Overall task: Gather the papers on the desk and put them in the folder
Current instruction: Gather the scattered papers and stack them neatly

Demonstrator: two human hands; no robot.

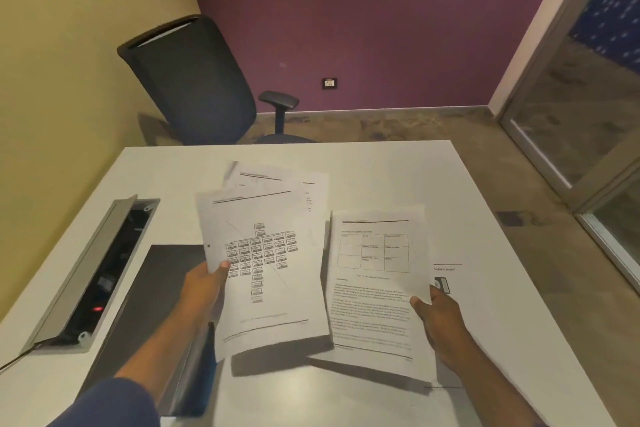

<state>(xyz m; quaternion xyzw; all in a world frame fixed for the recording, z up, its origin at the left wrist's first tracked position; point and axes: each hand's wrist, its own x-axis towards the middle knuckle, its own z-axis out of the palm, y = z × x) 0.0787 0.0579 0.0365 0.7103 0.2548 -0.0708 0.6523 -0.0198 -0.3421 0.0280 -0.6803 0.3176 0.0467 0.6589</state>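
Note:
My left hand point(204, 286) grips a small stack of printed papers point(266, 270) by its left edge; the top sheet shows a chart of boxes, and other sheets fan out behind it. My right hand point(441, 321) pinches the right edge of another sheet point(375, 291) printed with a table and text, lifted slightly off the white desk point(391, 170). One more paper point(448, 270) lies flat on the desk under that sheet, mostly hidden. A dark folder point(156, 291) lies on the desk at the left, beneath my left forearm.
An open grey cable box point(100, 270) is set into the desk at the left, with a red light inside. A black office chair point(194, 80) stands beyond the desk's far edge. A glass partition point(588, 114) runs along the right.

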